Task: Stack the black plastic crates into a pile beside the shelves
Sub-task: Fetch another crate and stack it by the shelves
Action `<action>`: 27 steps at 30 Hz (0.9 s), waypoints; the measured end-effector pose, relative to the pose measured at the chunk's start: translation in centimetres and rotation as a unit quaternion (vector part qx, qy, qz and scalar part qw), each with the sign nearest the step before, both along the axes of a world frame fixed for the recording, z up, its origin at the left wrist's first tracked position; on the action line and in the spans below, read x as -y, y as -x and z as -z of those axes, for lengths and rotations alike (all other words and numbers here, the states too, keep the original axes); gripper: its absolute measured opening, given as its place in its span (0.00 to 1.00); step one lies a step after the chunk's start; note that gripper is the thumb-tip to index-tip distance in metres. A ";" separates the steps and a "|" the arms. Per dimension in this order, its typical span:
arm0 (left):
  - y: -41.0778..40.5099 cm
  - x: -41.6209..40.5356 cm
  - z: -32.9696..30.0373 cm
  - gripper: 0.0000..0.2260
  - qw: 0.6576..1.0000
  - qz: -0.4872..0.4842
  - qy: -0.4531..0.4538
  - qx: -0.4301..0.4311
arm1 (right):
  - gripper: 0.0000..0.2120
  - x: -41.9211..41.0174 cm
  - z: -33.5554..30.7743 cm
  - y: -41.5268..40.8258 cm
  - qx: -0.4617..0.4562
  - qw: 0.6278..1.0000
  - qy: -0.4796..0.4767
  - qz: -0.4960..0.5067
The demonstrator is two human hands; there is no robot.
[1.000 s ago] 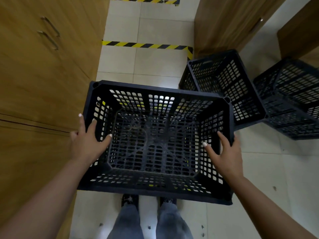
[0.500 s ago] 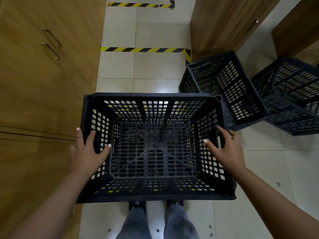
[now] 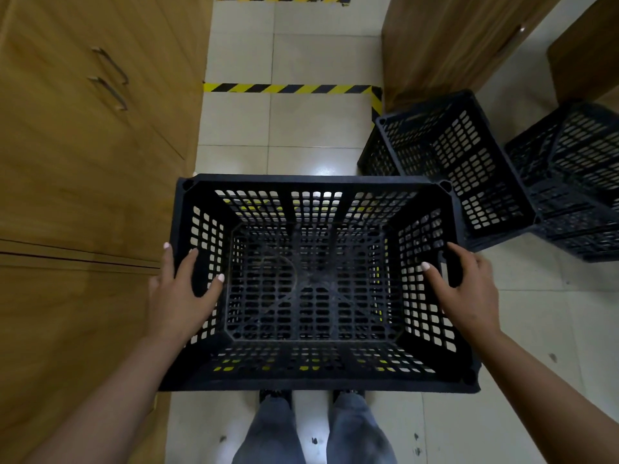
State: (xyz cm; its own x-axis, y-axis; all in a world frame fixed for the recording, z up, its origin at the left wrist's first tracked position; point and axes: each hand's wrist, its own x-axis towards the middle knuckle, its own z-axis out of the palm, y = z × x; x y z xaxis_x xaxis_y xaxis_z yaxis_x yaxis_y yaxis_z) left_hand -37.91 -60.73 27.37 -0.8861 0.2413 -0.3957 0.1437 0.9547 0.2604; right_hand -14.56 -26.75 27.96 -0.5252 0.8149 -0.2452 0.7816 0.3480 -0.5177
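Note:
I hold a black perforated plastic crate (image 3: 315, 286) in front of me, its open top facing up, above the tiled floor. My left hand (image 3: 179, 289) grips its left wall, thumb inside and fingers over the rim. My right hand (image 3: 464, 289) grips the right wall at the handle slot, thumb inside. Two more black crates stand on the floor to the right: one (image 3: 452, 165) tilted beside the wooden cabinet, another (image 3: 569, 182) at the right edge of view.
Wooden cabinet doors with metal handles (image 3: 110, 78) run along the left. A wooden cabinet (image 3: 445, 38) stands ahead on the right. Yellow-black tape (image 3: 288, 88) crosses the tiled floor. My legs and shoes (image 3: 311, 426) show below the crate.
The crate in my hands has turned square to me and levelled out, shifting slightly toward the left cabinet. Both hands kept their grip on its side walls.

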 end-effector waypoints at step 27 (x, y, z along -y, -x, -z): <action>-0.3 0.7 0.2 0.32 1.000 0.016 0.018 0.001 | 0.33 -0.2 0.6 0.2 0.028 0.999 0.018 -0.027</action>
State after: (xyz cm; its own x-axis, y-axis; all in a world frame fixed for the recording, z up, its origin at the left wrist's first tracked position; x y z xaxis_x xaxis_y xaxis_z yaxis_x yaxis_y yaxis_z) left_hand -37.60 -61.47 27.16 -0.8771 0.2546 -0.4072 0.1735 0.9587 0.2255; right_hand -14.74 -26.50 27.34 -0.5528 0.7758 -0.3043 0.7901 0.3719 -0.4872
